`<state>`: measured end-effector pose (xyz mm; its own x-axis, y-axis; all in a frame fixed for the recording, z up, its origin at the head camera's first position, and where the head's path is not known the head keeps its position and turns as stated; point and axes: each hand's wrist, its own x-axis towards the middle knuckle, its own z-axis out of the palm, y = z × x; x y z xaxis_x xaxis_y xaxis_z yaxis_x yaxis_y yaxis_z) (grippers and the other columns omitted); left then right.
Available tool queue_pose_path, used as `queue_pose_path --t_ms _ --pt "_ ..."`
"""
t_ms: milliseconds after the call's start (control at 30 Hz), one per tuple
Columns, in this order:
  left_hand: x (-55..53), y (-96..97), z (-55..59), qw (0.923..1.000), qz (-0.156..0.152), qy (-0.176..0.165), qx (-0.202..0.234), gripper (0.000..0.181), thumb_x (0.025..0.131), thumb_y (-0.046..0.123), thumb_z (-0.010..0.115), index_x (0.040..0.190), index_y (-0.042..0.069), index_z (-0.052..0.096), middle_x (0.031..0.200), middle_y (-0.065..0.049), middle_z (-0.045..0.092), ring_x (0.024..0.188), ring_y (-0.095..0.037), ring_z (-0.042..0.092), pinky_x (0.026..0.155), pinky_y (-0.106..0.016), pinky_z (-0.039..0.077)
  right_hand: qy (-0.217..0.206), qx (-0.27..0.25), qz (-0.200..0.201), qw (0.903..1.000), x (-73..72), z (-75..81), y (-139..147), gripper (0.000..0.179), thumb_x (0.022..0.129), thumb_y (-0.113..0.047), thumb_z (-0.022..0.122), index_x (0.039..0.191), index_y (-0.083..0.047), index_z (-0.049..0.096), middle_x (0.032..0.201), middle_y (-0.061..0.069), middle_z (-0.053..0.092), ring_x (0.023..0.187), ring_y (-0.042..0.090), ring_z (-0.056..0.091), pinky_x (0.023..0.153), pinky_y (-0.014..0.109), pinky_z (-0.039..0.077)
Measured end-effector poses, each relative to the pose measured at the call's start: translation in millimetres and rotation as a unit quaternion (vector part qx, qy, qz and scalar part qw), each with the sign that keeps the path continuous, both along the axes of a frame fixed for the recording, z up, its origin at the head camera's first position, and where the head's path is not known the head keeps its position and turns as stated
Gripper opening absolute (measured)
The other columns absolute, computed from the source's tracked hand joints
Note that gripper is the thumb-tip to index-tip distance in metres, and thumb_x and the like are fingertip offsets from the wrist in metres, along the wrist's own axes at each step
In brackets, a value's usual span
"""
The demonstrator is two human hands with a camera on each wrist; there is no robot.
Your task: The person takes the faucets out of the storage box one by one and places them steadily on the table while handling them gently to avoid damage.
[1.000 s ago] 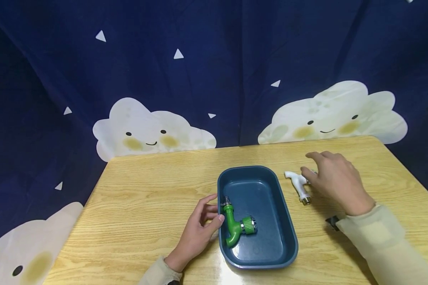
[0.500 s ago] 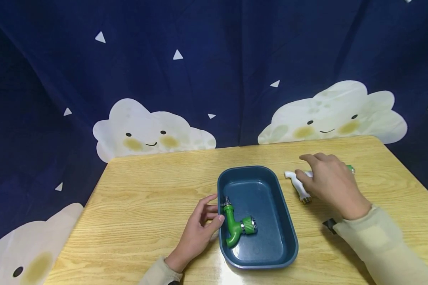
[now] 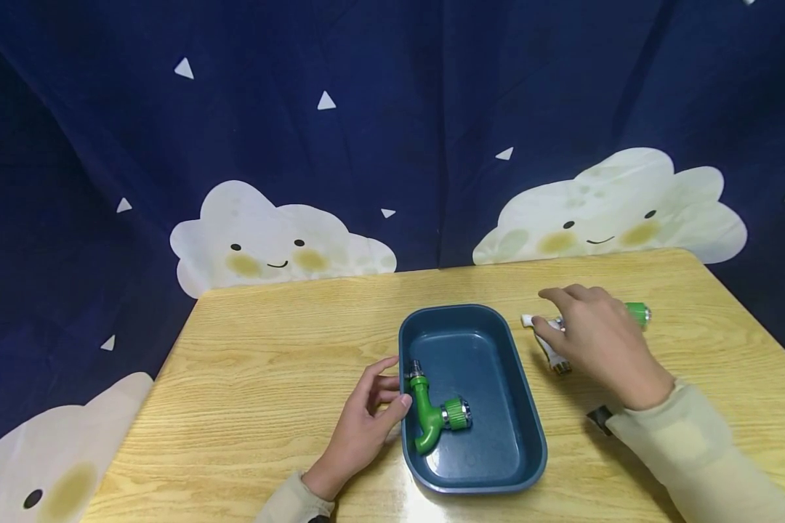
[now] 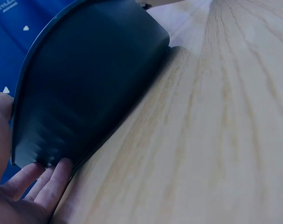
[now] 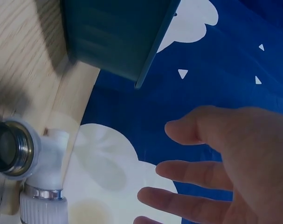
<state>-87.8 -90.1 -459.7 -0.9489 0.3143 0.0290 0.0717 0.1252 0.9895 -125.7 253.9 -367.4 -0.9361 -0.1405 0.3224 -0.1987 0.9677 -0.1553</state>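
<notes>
A dark blue plastic tub [image 3: 487, 443] stands on the table, with a green tap [image 3: 425, 410] lying along its left inner wall. My left hand [image 3: 360, 432] holds the tub's left side, thumb at the rim and fingers against the outer wall [image 4: 85, 93]. To the right of the tub lies a white tap [image 3: 551, 352] with a threaded metal end; my right hand [image 3: 595, 341] hovers over it and hides much of it. In the right wrist view the fingers are spread apart, away from the white tap [image 5: 50, 161], and hold nothing.
A green knob [image 3: 638, 314] with a metal end shows behind the right hand; the rest of it is hidden. Bare wood of the table [image 3: 268, 363] stretches left of the tub. A dark blue curtain [image 3: 340, 145] with clouds hangs along the far edge.
My right hand has moved left and slightly toward me across the white tap, uncovering the green knob behind it. The left hand, the tub and the green tap have stayed put.
</notes>
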Motion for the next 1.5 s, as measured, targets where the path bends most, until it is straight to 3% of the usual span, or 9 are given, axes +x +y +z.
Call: queue_pose_path --t_ms 400,700,1000,1267,1500 --pt "0.1 -0.3 -0.1 1.0 -0.004 0.002 -0.002 0.059 0.1 0.014 0.068 0.153 0.02 0.044 0.135 -0.02 0.065 0.106 -0.011 0.068 0.09 -0.024 0.058 0.025 0.0 0.051 0.9984 3.2 -1.8 -9.6 0.04 0.094 -0.03 0.071 0.124 -0.004 0.071 0.116 0.021 0.074 0.106 0.044 0.069 0.088 0.06 0.054" --pt "0.3 -1.1 -0.9 1.0 -0.005 0.002 -0.002 0.059 0.1 0.014 0.067 0.154 0.02 0.043 0.135 -0.022 0.064 0.106 -0.011 0.068 0.09 -0.024 0.058 0.074 0.005 0.085 0.9936 4.5 -3.0 -13.7 0.036 0.09 -0.027 0.073 0.118 -0.004 0.073 0.109 0.018 0.076 0.1 0.04 0.071 0.083 0.057 0.055" --pt "-0.1 0.0 -3.0 1.0 0.009 0.003 0.0 0.058 0.099 0.011 0.069 0.151 0.02 0.047 0.131 -0.02 0.067 0.103 -0.009 0.069 0.089 -0.024 0.057 0.081 0.0 0.092 0.9925 7.4 -0.4 -18.6 0.035 0.09 -0.026 0.072 0.117 -0.006 0.074 0.11 0.015 0.076 0.101 0.039 0.071 0.08 0.055 0.054" --pt "-1.6 -1.5 -5.0 0.9997 -0.003 0.024 -0.001 0.057 0.1 0.013 0.067 0.153 0.014 0.044 0.13 -0.026 0.065 0.103 -0.008 0.068 0.089 -0.023 0.057 0.094 0.002 0.103 0.9902 7.8 0.0 -19.9 0.035 0.088 -0.027 0.074 0.116 -0.005 0.075 0.107 0.014 0.077 0.099 0.038 0.072 0.079 0.054 0.055" --pt "-1.7 -1.8 -4.2 0.9998 -0.006 0.018 -0.003 0.058 0.1 0.013 0.067 0.153 0.017 0.044 0.131 -0.026 0.065 0.104 -0.01 0.068 0.09 -0.023 0.057 0.097 -0.003 0.105 0.9897 10.4 2.2 -20.7 0.035 0.088 -0.027 0.075 0.116 -0.006 0.075 0.107 0.014 0.077 0.1 0.038 0.071 0.08 0.055 0.055"
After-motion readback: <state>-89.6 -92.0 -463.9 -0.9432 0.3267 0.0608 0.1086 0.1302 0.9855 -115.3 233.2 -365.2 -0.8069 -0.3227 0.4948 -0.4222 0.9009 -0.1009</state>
